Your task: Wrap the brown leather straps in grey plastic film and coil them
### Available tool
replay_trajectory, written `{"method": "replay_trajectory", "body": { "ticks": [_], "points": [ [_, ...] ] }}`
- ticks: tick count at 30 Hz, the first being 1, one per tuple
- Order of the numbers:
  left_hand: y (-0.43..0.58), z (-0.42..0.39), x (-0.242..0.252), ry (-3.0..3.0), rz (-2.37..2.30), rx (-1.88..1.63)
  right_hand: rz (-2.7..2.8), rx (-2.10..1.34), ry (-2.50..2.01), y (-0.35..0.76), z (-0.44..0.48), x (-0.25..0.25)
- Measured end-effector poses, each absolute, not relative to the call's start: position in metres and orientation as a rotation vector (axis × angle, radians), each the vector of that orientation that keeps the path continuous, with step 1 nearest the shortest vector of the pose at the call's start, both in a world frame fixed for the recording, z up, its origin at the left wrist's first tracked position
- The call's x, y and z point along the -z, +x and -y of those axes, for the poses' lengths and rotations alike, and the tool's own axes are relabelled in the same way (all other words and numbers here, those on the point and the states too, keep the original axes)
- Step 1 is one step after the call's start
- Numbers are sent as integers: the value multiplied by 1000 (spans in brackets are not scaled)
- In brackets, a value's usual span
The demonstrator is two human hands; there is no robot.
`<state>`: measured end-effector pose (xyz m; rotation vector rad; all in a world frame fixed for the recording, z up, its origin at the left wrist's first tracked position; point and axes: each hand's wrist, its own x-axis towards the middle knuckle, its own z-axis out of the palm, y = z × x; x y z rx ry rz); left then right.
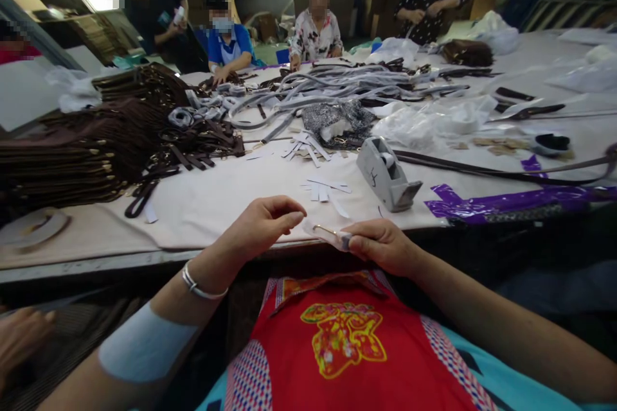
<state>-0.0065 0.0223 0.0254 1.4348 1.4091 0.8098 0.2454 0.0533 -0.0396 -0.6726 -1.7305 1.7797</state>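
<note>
Step in hand looks like working a pale translucent wrap (314, 229) around a small gold-coloured fitting (326, 230). To do it well: hold the covered end firm with the right, use left thumb and forefinger to bring the loose end down flat and snug along the metal. Light tension only, thin film like this probably creases or slips if pulled hard. Watch that the gold part doesn't slide out at the left end, and work over the table (202, 249), not the lap, so a drop costs nothing

Hands: right hand (380, 244) is pinched on the right end of the wrapped piece, thumb against fingers (dark grey bit (346, 242) right at the thumb, can't tell what it is). Left hand (263, 223) has thumb and forefinger drawn close, tips just beside the wrap's left end; can't tell if they touch it or grip anything

Position: fitting sits between the two hands, near the front edge of the table, slightly tilted, left end higher in view. White paper strips (322, 191) lie just beyond it, tape dispenser (385, 174) beyond and to the right, near the right hand. Both out of the way, so wrist room looks fine
</note>
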Motion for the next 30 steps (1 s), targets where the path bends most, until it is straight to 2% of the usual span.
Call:
{"method": "replay_trajectory", "body": {
  "ticks": [4,10,19,26,30],
  "points": [
    [-7,-22,-21,1500,-1263,-705,1847,-1681,-652,249,-55,42],
    [-1,-22,-16,1643,-1310,-627,1949,-1576,-622,250,-59,43],
    [6,-27,-19,2514,-1217,-509,2094,-1350,-669,249,-66,40],
    [1,-21,-15,2420,-1451,-564,2243,-1117,-764,258,-70,41],
    [-7,-18,-15,2243,-1475,-385,2262,-1101,-774,261,-71,43]
  ]
}}
